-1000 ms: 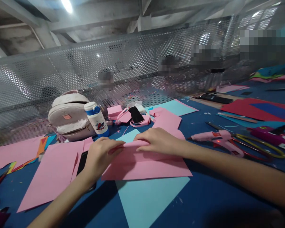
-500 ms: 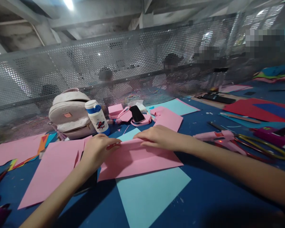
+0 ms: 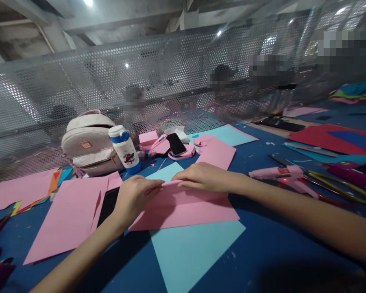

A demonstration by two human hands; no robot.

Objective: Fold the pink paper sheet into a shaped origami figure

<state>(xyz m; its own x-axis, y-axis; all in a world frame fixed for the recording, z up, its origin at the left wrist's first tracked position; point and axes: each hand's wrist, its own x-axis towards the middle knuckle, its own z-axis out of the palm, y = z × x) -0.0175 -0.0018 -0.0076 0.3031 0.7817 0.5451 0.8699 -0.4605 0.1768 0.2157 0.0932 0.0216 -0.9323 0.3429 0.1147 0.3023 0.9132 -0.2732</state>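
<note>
A pink sheet (image 3: 186, 211) lies over a light blue sheet (image 3: 192, 252) on the blue table, its far edge raised and folded toward me. My left hand (image 3: 137, 194) pinches that edge at its left part, fingers together. Close beside it, my right hand (image 3: 203, 178) holds the same edge with fingers pressed on the fold. Under my left wrist is a dark flat object (image 3: 108, 203), partly covered by another pink sheet (image 3: 67, 215).
A pale backpack (image 3: 90, 142) and a white bottle (image 3: 126, 152) stand at the back left. Behind them is a perforated metal screen (image 3: 171, 89). A pink glue gun (image 3: 288, 177) and yellow-handled scissors (image 3: 338, 185) lie to the right.
My left hand has slid slightly right along the raised edge, toward my right hand. More of the dark flat object shows. The pink sheet has shifted a little right.
</note>
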